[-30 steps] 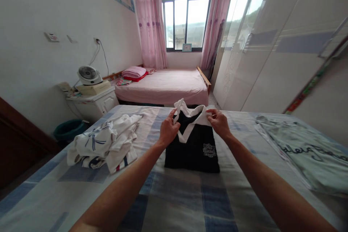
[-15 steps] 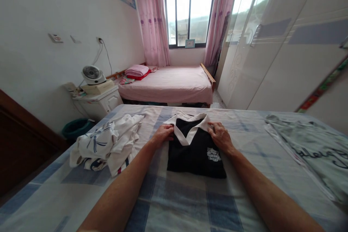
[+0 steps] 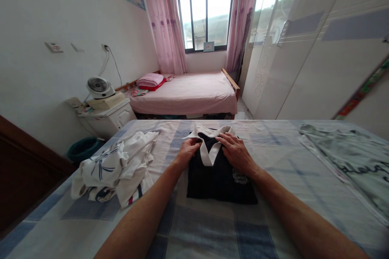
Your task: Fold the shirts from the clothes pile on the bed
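A folded black polo shirt (image 3: 220, 188) with a white collar and a white crest lies on the bed in front of me. My left hand (image 3: 187, 151) is at the left side of its neck, fingers closed on the fabric by the collar, their tips partly hidden under the collar's edge. Across the right side of the collar rests my right hand (image 3: 237, 149), palm down with its fingers stretched out. The collar's V opening shows between both hands.
Crumpled white clothes (image 3: 117, 168) lie to the left on the checked bed sheet (image 3: 209, 230). A pale green garment (image 3: 352, 158) with dark lettering is spread at the right. Beyond are a pink-covered bed (image 3: 188, 93), a fan (image 3: 99, 87) on a cabinet, and a white wardrobe (image 3: 306, 68).
My right hand has moved left, from the shirt's right shoulder onto the collar. My left hand has shifted slightly right at the neck. The view has turned slightly right.
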Tool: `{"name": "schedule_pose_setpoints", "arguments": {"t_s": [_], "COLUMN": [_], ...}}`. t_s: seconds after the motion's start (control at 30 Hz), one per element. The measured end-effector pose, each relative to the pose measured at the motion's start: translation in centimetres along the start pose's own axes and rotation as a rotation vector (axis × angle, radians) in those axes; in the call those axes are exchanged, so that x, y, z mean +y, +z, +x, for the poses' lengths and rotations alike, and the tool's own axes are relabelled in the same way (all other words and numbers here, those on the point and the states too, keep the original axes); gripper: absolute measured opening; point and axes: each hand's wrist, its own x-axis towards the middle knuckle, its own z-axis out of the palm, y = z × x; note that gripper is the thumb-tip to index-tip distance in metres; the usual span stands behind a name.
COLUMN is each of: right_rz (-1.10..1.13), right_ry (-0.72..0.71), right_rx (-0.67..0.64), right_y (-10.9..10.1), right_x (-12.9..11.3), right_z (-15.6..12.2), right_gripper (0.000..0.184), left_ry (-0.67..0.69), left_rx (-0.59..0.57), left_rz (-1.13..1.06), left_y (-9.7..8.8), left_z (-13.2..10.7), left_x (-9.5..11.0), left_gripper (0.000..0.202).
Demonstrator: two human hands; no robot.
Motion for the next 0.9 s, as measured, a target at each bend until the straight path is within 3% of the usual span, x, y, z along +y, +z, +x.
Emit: {"name": "schedule_pose_setpoints", "arguments": {"t_s": [0.07,0.2,0.3,0.43,0.57,0.7,0.9], "right_rz": [-0.005,-0.018,-0.018,-0.012,-0.052,-0.125,-0.151], "right_ry": [0.003,-0.004,-0.005,0.006,0.045,0.084,0.089], "right_rx": [-0.025,-0.027,-0.013,-0.004,-0.005,-0.019,0.003], "right_y": [0.2,0.2,0.0,-0.3,-0.9,-1.3,-1.5], "right_x": [0.0,0.2,0.0,-0.2,-0.1,0.3,0.4], "right_z": [-0.1,-0.2,-0.2,-0.1,0.0,0.2,0.2], "right_gripper": [0.038,0.033,0.032,0.029,0.024,0.019,0.018], "left_ry": [0.068,0.268,0.308,0.332,0.320,0.257,0.309], "left_rx": [0.059,0.213,0.253,0.201,0.252,0.306,0.258], "left_rz": [0.076,0.523,0.714,0.687,0.657,0.770,0.710], "left_y": [0.2,0.1,-0.2,-0.8,-1.3,-1.9,-2.6], "left_z": [0.1,0.1,0.0,0.2,0.5,0.7,0.9], "left_x": [-0.2,0.0,0.3,0.1,-0.2,-0.5,-0.5], "left_gripper": [0.024,0.031,0.034,0.030,0.034,0.025,0.034]}}
